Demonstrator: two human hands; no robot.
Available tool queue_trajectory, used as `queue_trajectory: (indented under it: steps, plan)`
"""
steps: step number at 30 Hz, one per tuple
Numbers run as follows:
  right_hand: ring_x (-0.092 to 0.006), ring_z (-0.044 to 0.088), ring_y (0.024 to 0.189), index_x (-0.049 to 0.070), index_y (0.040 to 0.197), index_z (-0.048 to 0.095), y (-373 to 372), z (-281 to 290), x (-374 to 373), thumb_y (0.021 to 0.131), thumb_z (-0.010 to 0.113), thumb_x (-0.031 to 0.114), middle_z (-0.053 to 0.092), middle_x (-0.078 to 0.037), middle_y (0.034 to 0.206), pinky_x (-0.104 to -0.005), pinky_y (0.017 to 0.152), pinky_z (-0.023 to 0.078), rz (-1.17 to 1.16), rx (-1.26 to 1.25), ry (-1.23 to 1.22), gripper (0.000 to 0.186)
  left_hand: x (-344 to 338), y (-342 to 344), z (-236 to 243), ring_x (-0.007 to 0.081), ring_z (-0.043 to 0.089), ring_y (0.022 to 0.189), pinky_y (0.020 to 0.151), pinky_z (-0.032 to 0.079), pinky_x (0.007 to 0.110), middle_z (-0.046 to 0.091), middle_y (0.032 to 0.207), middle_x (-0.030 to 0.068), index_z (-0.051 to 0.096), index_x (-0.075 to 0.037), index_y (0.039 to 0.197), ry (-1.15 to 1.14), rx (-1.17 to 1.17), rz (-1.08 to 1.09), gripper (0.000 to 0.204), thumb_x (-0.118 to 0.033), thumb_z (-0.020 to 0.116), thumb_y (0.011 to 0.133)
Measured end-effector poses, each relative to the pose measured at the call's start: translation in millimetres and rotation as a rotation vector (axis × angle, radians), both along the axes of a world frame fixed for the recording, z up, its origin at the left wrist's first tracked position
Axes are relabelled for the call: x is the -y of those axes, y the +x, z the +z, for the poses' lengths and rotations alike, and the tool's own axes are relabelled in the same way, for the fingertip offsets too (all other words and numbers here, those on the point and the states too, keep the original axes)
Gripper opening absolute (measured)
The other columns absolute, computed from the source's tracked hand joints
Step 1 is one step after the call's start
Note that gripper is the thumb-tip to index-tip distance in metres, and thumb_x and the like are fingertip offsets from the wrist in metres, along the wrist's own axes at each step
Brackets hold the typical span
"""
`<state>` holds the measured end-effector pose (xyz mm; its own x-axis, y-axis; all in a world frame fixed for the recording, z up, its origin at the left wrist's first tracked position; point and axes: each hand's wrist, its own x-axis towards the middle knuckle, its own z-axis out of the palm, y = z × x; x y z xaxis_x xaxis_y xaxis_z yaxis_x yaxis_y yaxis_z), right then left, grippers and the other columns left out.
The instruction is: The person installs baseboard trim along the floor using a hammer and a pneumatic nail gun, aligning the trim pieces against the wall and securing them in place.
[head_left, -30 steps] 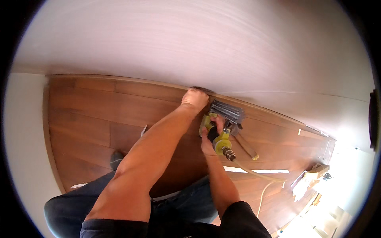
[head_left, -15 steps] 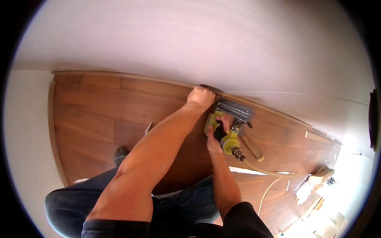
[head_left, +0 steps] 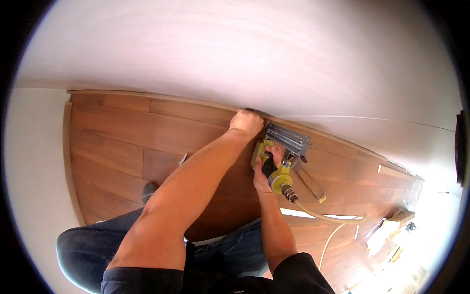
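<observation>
My left hand is closed in a fist at the wood strip along the wall's foot. A dark piece shows just behind its knuckles, against the wall; what the fingers hold is hidden. Just to the right, my right hand grips the black handle of a green and grey air nailer. The nailer's nose end points toward the strip beside my left hand, and its tip cannot be made out. From its brass-coloured fitting a pale air hose runs off to the right.
Brown wood planks cover the floor up to the pale wall. A wooden tool handle lies right of the nailer. Farther right stand a cardboard box and scattered scraps. My jeans-clad knee is at lower left.
The whole view has shifted slightly. Both hands stay at the same places by the wall, and the nailer keeps nearly the same pose.
</observation>
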<state>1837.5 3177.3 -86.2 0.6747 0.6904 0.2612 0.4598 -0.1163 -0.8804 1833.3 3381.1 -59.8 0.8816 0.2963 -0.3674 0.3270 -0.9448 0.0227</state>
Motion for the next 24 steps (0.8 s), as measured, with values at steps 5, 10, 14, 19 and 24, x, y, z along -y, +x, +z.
queue_trajectory:
  steps: [5,10,14,19,24]
  plan:
    - [-0.0412,0.05,0.129,0.01,0.131,0.057,1.2,-1.2,3.7,0.086,0.073,0.006,0.054,-0.023,0.134,-0.0506,0.113,0.036,-0.124,0.04,-0.118,0.048,1.5,3.9,7.2,0.0241,0.076,0.087,0.068,0.058,0.044,0.079,0.094,0.0035,0.081,-0.013,0.093,-0.062,-0.029,-0.029,0.02,-0.02,0.063,0.093]
    - [-0.0368,0.049,0.134,0.004,0.128,0.055,4.6,16.6,-0.5,0.081,0.067,-0.004,0.056,-0.02,0.136,-0.0446,0.116,0.034,-0.07,0.096,-0.17,0.049,3.7,4.6,4.5,0.0254,0.077,0.091,0.069,0.059,0.043,0.08,0.098,0.0048,0.082,-0.014,0.095,-0.046,-0.008,0.077,0.022,-0.021,0.061,0.094]
    - [-0.0404,0.047,0.134,0.01,0.145,0.052,12.8,-1.6,10.6,0.092,0.073,0.024,0.052,-0.022,0.142,-0.0481,0.117,0.035,-0.123,0.012,-0.142,0.059,7.8,19.4,28.2,0.0246,0.077,0.098,0.078,0.06,0.041,0.079,0.106,0.0065,0.081,-0.013,0.103,-0.199,-0.057,0.152,0.025,-0.022,0.058,0.098]
    - [-0.0323,0.048,0.134,0.003,0.149,0.044,1.1,-8.8,2.7,0.09,0.069,0.006,0.054,-0.015,0.142,-0.0436,0.117,0.034,-0.069,-0.036,0.017,0.064,1.0,13.9,-3.7,0.0261,0.076,0.099,0.078,0.061,0.043,0.079,0.108,0.0076,0.081,-0.012,0.108,-0.094,-0.059,0.186,0.026,-0.021,0.059,0.098]
    - [-0.0283,0.049,0.133,0.0,0.152,0.042,2.2,-15.6,10.7,0.088,0.063,-0.01,0.052,-0.013,0.144,-0.0401,0.117,0.035,-0.097,0.009,-0.007,0.068,-19.6,-77.0,83.9,0.0277,0.076,0.089,0.067,0.06,0.043,0.078,0.102,0.0095,0.079,-0.009,0.098,-0.016,-0.047,-0.262,0.019,-0.016,0.062,0.094]
